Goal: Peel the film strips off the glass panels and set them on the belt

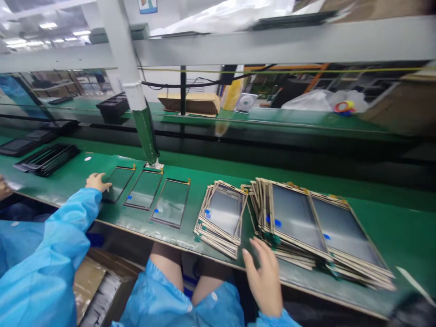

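My left hand (98, 182) reaches out at the left, its fingers closed on the left edge of a thin clear glass touch panel (120, 182) with a dark border. To its right lie two similar panels, a middle one (143, 188) and a right one (171, 203), each with a blue tab and a small orange flex tail. My right hand (264, 274) is open, thumb and fingers apart, over the bench's front edge. Just beyond it are a smaller stack of framed panels (225, 210) and a larger, fanned stack (296, 215), with pale borders.
Black frames (47, 159) are piled on the green bench (408, 231) at the left. A white and green post (136, 100) rises behind the panels. Another person's hand (4, 187) shows at the left edge. An open cardboard box (98, 290) stands below the bench.
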Demonstrator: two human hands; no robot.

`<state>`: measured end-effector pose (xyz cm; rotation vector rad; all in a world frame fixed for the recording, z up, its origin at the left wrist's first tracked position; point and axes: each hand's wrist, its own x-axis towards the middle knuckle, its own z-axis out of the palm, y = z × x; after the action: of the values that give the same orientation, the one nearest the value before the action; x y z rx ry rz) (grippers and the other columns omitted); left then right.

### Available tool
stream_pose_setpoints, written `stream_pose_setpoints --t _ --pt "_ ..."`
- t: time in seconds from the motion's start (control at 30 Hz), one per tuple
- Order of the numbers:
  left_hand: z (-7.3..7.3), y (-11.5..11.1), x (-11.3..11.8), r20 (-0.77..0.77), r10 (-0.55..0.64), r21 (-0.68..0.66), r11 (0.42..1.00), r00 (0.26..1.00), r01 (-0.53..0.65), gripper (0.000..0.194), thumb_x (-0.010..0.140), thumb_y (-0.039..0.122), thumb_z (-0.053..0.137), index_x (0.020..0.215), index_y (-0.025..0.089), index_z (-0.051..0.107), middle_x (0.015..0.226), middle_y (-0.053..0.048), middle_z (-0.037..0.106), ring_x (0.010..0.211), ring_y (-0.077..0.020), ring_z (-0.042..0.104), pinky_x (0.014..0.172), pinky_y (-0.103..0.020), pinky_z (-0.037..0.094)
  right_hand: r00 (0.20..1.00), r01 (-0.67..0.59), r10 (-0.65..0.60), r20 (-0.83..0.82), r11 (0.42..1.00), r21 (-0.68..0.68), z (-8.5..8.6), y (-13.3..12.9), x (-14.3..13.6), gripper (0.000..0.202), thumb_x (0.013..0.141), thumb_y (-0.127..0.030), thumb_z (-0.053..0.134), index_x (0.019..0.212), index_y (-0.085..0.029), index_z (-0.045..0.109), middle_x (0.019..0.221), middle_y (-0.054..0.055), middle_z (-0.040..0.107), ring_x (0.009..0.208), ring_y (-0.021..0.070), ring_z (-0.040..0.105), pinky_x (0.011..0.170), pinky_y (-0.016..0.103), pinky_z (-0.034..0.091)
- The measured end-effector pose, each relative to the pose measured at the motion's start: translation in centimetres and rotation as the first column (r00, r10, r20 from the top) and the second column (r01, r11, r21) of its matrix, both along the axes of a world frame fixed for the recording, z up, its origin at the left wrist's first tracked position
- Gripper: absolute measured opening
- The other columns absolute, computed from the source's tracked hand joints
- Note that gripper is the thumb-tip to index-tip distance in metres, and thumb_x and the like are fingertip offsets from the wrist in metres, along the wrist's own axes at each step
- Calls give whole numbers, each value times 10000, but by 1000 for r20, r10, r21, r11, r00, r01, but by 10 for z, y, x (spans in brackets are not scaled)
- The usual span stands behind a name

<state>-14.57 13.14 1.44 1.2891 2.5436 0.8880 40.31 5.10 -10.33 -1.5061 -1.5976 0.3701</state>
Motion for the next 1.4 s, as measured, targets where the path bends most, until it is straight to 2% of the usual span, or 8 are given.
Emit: stream_pose_setpoints --t 0.07,0.13,0.27,0.43,0.8,1.03,1.27,1.4 --pt "1 10 37 -74 -88 69 993 993 93 412 794 138 567 1193 53 514 1449 -193 310 1371 -406 162 1096 -625 109 999 38 -38 -3 999 22 -5 10 -8 499 896 -517 431 1193 -129 534 1227 181 524 1180 309 462 1012 514 354" --pt "-7 22 94 -99 -277 100 953 956 286 386 854 192 477 1230 108 511 1464 -135 331 1389 -309 193 1145 -516 117 997 69 -69 -31 998 -4 -10 23 -14 573 882 -544 416 1239 -103 498 1258 202 501 1207 318 434 1026 523 337" --pt "-44 35 238 -47 -683 40 728 729 684 346 848 318 506 1166 231 612 1417 -16 472 1349 -195 341 1152 -331 214 990 104 -111 -83 991 -82 -20 51 -23 660 841 -584 389 1249 -75 489 1308 218 469 1245 333 398 1055 540 300" --pt "-84 34 340 59 -717 -15 695 695 718 523 843 376 487 1270 78 530 1461 -191 385 1385 -317 279 1143 -474 180 988 89 -101 -117 990 -105 -26 73 -35 609 838 -526 386 1246 -88 500 1339 199 450 1259 301 403 1076 483 312" --pt "-96 31 325 350 -641 83 748 683 659 541 764 329 572 1248 89 560 1422 -177 443 1361 -286 343 1154 -404 215 923 39 -81 -375 992 -116 -26 114 -55 712 786 -541 476 1339 -98 406 1428 187 338 1361 297 256 1131 469 222" --pt "-88 28 326 586 -604 222 761 540 609 390 762 404 630 1037 136 699 1444 -156 426 1351 -288 375 1115 -368 308 749 7 -73 -659 995 -103 -7 146 -48 675 741 -525 567 1292 -154 446 1389 141 422 1313 266 361 1127 436 244" --pt "-92 27 330 696 -583 349 785 419 512 609 662 419 728 1186 139 600 1423 -157 455 1372 -287 336 1166 -389 197 505 -209 23 -863 973 -96 33 138 -62 764 687 -448 676 1320 -196 331 1316 160 503 1156 255 548 903 408 514" --pt "-77 15 320 728 -582 424 798 362 429 965 623 452 760 1429 193 298 1554 -145 195 1436 -278 153 1179 -397 130 413 -411 44 -910 900 -143 51 112 -64 552 646 -421 730 1068 -151 498 1020 166 660 920 288 662 718 404 574"
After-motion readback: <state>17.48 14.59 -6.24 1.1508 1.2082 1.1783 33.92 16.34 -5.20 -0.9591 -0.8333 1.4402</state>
